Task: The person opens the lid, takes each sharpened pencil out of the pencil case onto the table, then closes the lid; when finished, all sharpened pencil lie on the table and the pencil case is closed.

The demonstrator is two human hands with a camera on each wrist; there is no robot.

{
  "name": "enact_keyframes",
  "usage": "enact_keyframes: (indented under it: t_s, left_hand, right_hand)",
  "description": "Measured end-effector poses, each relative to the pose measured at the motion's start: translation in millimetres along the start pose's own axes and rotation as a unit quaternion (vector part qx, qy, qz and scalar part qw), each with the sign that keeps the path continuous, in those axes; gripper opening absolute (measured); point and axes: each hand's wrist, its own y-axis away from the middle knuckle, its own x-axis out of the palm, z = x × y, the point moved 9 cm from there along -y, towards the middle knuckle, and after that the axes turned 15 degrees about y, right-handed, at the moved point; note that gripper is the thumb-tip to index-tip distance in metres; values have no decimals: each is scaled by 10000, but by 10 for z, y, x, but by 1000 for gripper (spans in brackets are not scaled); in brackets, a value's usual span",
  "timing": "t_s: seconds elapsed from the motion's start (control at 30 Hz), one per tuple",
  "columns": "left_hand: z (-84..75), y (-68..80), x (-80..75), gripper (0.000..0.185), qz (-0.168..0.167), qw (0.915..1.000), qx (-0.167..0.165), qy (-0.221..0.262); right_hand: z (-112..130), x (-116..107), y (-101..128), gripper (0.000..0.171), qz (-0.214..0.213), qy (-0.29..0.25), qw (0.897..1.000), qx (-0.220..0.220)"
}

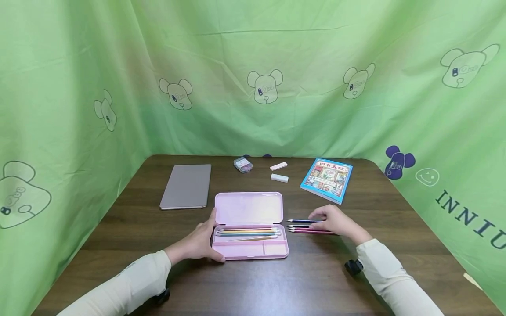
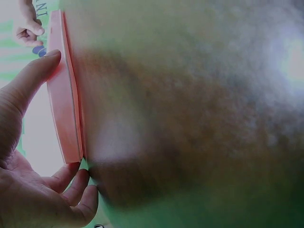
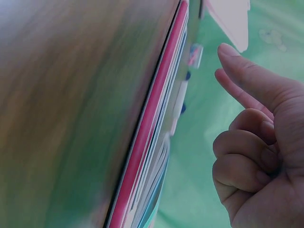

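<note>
A pink pencil case (image 1: pixel 248 208) lies with its lid back and several pencils (image 1: pixel 248 234) in its long compartment. My left hand (image 1: pixel 199 241) holds the case at its left end; in the left wrist view the thumb (image 2: pixel 39 71) presses the front side and fingers curl by the end. To the right, my right hand (image 1: pixel 336 220) hovers over loose dark pencils (image 1: pixel 299 226) and dark red pencils (image 1: pixel 312 231). The right wrist view shows its thumb and index finger extended, the other fingers curled, nothing held, with a red pencil (image 3: pixel 147 116) beside it.
A grey notebook (image 1: pixel 187 186) lies at the left. Behind the case are a small clear box (image 1: pixel 243 164) and two white blocks, one nearer (image 1: pixel 279 177) and one farther (image 1: pixel 278 166). A blue-edged book (image 1: pixel 328 180) lies at the back right. Green curtains (image 1: pixel 253 87) surround the table.
</note>
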Motion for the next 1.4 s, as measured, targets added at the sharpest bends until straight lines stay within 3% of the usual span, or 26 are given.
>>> enact_keyframes:
  t_s: [0.47,0.83,1.2,1.4]
  left_hand:
    - [-14,-1,-5,140,16,10000,3,-28]
    - [-6,2,2,140,42,10000,-45,-50]
    - [-5,4,2,139,66,9999,-116,29]
    - [-11,14,-3,139,68,9999,-92,68]
  right_hand:
    - [420,101,-257,25,313,-231,9987,-327]
    - [706,360,-399,22,760,-385,9938,-716]
    - [802,504,-429,23,1030,65,9906,-896]
    - [882,547,-441,9,1096,303,9874,-1099]
